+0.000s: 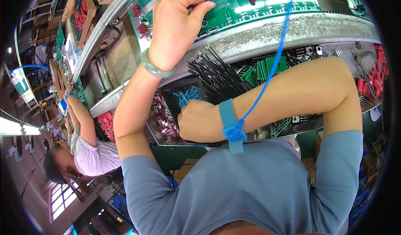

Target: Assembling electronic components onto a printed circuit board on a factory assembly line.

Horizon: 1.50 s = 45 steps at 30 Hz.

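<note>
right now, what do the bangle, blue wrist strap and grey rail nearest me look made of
Bangle: polished stone or glass, perhaps; it's pale green, glossy. Wrist strap: probably woven fabric, matte, ribbed at its end. Grey rail: likely metal, dull with worn patches.

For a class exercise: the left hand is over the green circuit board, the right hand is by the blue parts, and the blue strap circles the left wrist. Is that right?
No: the head view shows the blue strap on the right wrist. The left hand is over the green circuit board and the right hand by the blue parts.
</note>
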Motion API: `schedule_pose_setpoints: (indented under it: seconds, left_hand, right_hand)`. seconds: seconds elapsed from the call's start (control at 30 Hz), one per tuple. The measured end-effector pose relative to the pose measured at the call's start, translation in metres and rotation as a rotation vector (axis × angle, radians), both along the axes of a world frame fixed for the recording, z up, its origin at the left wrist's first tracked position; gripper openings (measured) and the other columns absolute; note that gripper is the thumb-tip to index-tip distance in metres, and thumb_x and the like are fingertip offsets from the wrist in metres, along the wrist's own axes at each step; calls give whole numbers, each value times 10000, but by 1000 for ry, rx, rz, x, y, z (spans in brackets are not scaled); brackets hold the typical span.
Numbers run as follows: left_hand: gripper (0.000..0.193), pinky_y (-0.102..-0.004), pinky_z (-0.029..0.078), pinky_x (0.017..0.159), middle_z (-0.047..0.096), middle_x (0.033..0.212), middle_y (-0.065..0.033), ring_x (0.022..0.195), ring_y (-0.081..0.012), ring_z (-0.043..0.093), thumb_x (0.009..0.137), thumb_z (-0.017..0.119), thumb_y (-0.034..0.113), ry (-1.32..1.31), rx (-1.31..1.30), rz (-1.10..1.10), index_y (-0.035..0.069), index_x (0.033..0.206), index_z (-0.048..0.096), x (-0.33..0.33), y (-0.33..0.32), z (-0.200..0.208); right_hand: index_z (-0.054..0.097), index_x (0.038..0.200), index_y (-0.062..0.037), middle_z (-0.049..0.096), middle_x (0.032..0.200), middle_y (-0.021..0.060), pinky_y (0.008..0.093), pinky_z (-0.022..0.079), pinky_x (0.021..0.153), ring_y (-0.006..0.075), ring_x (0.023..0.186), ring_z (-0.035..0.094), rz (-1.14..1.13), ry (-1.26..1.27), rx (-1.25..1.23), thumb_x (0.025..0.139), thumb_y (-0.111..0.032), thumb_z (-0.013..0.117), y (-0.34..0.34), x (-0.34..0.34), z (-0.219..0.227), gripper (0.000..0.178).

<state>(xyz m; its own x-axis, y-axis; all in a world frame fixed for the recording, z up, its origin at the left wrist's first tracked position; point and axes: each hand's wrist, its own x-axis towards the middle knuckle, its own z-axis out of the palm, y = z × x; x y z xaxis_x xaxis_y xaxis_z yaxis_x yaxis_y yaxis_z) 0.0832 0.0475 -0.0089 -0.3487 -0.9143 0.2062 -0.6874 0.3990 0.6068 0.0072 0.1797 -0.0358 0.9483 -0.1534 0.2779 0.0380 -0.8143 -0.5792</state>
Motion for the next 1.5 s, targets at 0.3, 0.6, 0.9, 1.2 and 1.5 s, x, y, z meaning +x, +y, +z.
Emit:
schedule_pose_setpoints:
  seconds: [0.3, 0.6, 0.9, 1.2, 1.5]
  left_hand:
    - [253, -234, 491, 613, 708, 778, -95, 682, -93, 635, 793, 753, 136, -165, 32, -101, -16, 990, 706, 5, -9, 12]
    - [246, -215, 482, 614, 698, 761, -79, 674, -78, 608, 802, 747, 130, -197, 151, -71, -19, 993, 708, 3, -11, 18]
    - [291, -235, 485, 596, 699, 761, -97, 650, -92, 614, 796, 753, 193, -97, 155, -74, -44, 955, 703, 8, -17, 11]
    - [198, -334, 500, 616, 665, 738, -171, 651, -278, 649, 766, 721, 151, -391, -17, -86, -29, 846, 693, -22, -5, 23]
    - [185, -356, 474, 646, 638, 799, -150, 723, -308, 622, 848, 653, 163, -225, -122, -305, -3, 921, 686, 6, -7, 28]
  right_hand:
    - [702, 681, -44, 655, 710, 123, 370, 510, 590, 268, 687, 660, 3, 9, -11, 663, -150, 629, 3, 4, -4, 129]
    - [696, 653, -65, 650, 691, 65, 335, 484, 606, 249, 795, 578, -123, -114, -77, 658, -170, 633, 3, 2, -2, 123]
    - [704, 638, -151, 645, 669, -26, 311, 393, 692, 222, 894, 518, -136, -74, -237, 675, -225, 631, 3, -2, 9, 111]
    - [707, 701, -157, 643, 708, -27, 317, 386, 707, 233, 898, 547, -75, 8, -172, 668, -223, 657, 0, 2, 29, 90]
    - [585, 774, -32, 597, 706, 79, 363, 491, 594, 239, 692, 614, -105, -213, -34, 712, -124, 611, -29, -15, 46, 114]
